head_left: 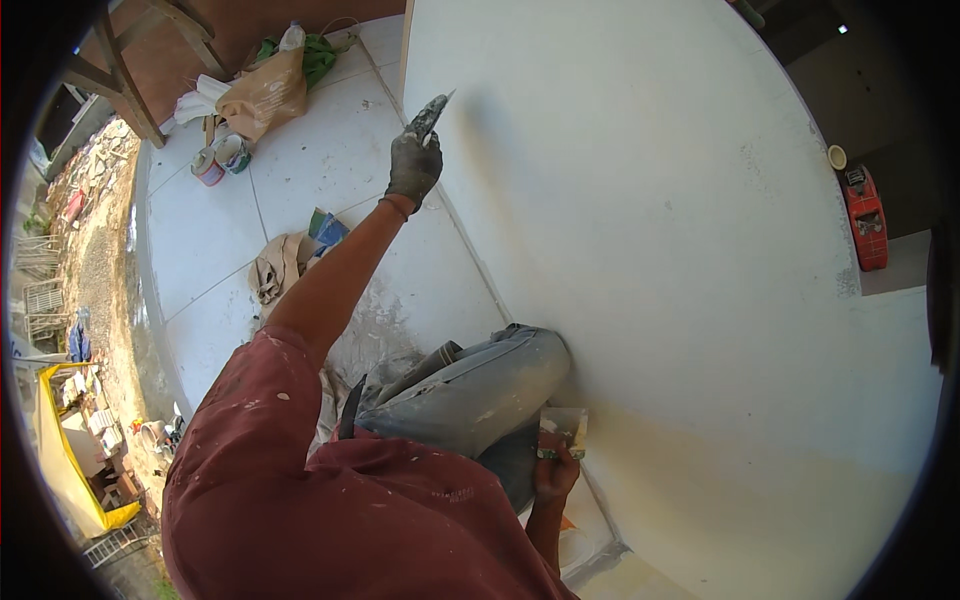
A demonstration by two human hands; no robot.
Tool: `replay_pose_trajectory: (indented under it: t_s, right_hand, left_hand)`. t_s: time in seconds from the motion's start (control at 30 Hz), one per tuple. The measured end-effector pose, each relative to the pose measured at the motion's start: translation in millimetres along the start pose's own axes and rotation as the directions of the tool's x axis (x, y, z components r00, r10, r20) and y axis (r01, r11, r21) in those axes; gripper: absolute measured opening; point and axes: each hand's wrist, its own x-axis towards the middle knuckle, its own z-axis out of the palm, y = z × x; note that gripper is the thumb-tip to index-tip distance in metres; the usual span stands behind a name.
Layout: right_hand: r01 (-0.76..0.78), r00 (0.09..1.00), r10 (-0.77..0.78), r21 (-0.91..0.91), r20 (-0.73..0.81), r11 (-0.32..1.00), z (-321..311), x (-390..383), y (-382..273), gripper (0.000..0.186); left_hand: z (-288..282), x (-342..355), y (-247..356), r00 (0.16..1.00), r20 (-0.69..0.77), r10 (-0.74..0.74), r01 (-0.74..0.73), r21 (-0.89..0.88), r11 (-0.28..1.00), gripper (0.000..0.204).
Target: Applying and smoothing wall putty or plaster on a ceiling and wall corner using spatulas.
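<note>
My left hand (412,170), in a dark, dirty glove, is stretched far out beside the white wall (640,250). Its fingers are closed round a putty knife (430,116) caked with grey paste, whose thin tip points toward the wall and casts a soft shadow there. Whether the blade touches the wall I cannot tell. Low by my bent knee, my bare right hand (556,477) grips a small open rectangular tub (563,432) with whitish and reddish smears inside. Part of that hand is hidden behind the tub.
Pale floor tiles (225,235) run along the wall's foot. On them lie crumpled cloth (280,265), two paint cans (207,168) and a brown bag (268,95). A wooden trestle (125,75) stands far left. A red tool (866,218) rests on the wall's right edge.
</note>
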Motion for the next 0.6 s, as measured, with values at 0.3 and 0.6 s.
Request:
replay_pose_trajectory:
  t_s: [0.3,0.6]
  right_hand:
    - [0.040,0.999,-0.040,0.003,-0.003,0.999,-2,4,1,0.052]
    - [0.030,0.999,-0.030,0.019,0.017,0.999,2,0,1,0.039]
  left_hand:
    - [48,-59,11,0.991,0.118,0.069,-0.081,0.102,0.991,0.023]
    - [69,-230,42,0.806,0.592,-0.012,0.046,-0.043,0.998,0.072]
